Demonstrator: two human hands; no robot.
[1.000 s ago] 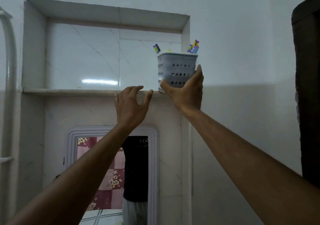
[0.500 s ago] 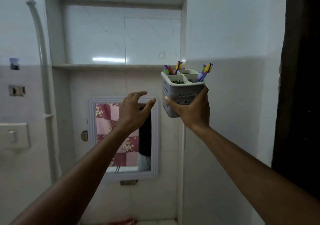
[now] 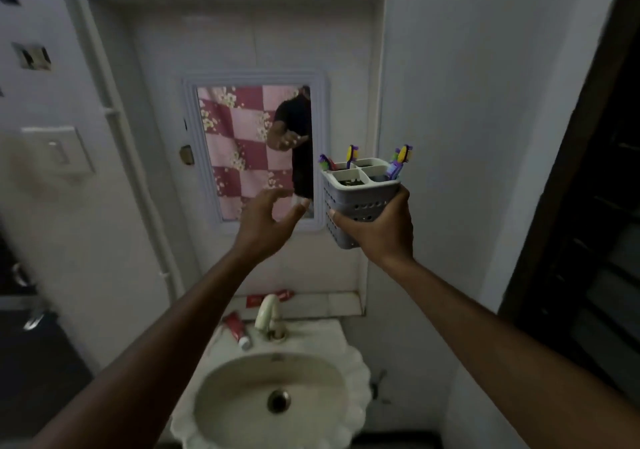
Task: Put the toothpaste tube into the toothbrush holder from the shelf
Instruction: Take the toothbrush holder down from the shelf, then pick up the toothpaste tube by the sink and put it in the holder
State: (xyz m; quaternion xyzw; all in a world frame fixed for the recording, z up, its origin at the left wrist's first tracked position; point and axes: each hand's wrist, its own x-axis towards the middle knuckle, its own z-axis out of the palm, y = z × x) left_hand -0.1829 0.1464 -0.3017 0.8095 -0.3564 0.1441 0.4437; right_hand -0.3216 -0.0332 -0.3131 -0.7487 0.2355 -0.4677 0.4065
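Head view: right hand (image 3: 379, 232) fingers wrapped around the toothbrush holder (image 3: 358, 199), held upright, openings up. Left hand (image 3: 266, 225) empty, fingers spread, beside it. Holder step looks done; next, left hand drops for the toothpaste tube (image 3: 237, 330), well below the fingers on the sink (image 3: 277, 396) rim, long axis diagonal, cap toward camera-right.

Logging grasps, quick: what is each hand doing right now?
Left hand: open, empty, fingers spread beside the holder.
Right hand: closed around the toothbrush holder, held upright in the air.
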